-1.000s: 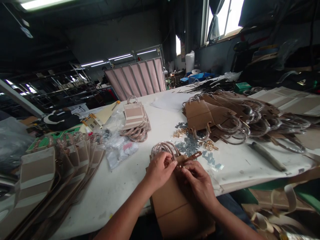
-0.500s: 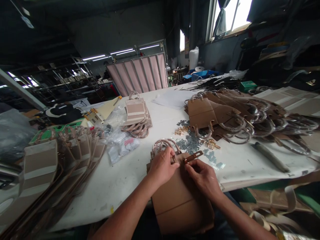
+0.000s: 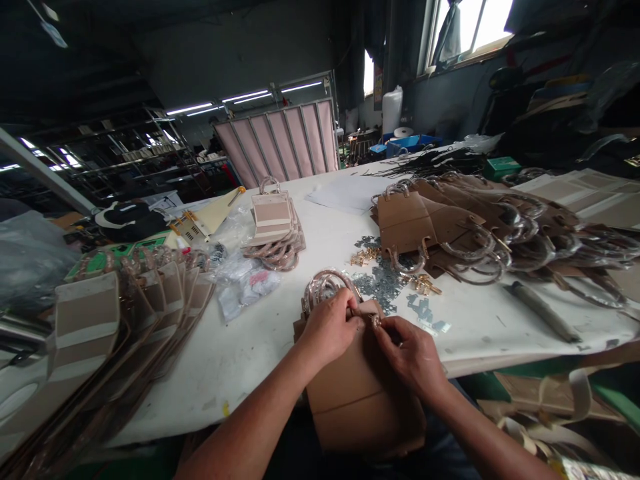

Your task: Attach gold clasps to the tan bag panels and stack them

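Observation:
A brown bag panel (image 3: 360, 407) lies at the table's front edge and hangs over it, with plastic-wrapped handles (image 3: 330, 280) at its top. My left hand (image 3: 330, 328) is closed in a pinch on a short brown strap (image 3: 369, 307) near the panel's top. My right hand (image 3: 411, 352) pinches a small shiny metal fitting (image 3: 375, 321) at the strap's other side. The fingertips partly cover both pieces, so how they join is hidden.
Grey metal plates (image 3: 385, 285) and gold fittings (image 3: 426, 285) lie scattered beyond my hands. Brown bag panels with handles (image 3: 407, 223) are heaped on the right, near a grey rod (image 3: 545, 312). Beige panels (image 3: 87, 320) stand at left, beside a plastic bag (image 3: 250, 290).
The strap that stuck out to the right past my right fingers now lies between both hands, bent over. My hands have stayed nearly in place, and the view has shifted slightly.

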The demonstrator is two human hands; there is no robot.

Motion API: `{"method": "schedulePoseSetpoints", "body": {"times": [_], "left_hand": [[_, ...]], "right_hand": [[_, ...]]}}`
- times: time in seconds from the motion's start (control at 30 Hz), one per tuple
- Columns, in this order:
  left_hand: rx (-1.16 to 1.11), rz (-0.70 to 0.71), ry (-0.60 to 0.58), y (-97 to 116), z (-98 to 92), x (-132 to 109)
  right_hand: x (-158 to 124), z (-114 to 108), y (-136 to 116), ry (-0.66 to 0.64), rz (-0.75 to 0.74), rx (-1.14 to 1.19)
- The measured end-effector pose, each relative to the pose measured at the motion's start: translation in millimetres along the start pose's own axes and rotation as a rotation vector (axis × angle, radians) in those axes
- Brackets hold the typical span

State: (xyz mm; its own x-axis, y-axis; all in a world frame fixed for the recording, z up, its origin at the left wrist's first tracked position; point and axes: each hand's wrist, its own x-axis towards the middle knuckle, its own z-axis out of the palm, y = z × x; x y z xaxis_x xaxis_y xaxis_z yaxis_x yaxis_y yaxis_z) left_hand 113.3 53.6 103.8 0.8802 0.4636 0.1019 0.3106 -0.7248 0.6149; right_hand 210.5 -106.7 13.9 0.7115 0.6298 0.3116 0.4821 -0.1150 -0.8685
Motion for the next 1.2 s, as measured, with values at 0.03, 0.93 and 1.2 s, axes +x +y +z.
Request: {"method": "schedulePoseSetpoints", "body": {"times": [0.03,0.93,1.2], "left_hand": [[0.009,0.006,-0.003,1.4,-0.1,0.2],[0.149,-0.059,0.141,25.0,9.3,-10.8],[0.087,-0.029,0.096,25.9,8.5,-11.2]], "right_hand": [[-0.1,0.9,1.1,0.012,-0.019,-0.016],[26.1,-21.1,-1.9,-0.101,-0.306,-0.005],[28.5,-26.9,-6.2,-0.147,-0.335,-0.224]]}}
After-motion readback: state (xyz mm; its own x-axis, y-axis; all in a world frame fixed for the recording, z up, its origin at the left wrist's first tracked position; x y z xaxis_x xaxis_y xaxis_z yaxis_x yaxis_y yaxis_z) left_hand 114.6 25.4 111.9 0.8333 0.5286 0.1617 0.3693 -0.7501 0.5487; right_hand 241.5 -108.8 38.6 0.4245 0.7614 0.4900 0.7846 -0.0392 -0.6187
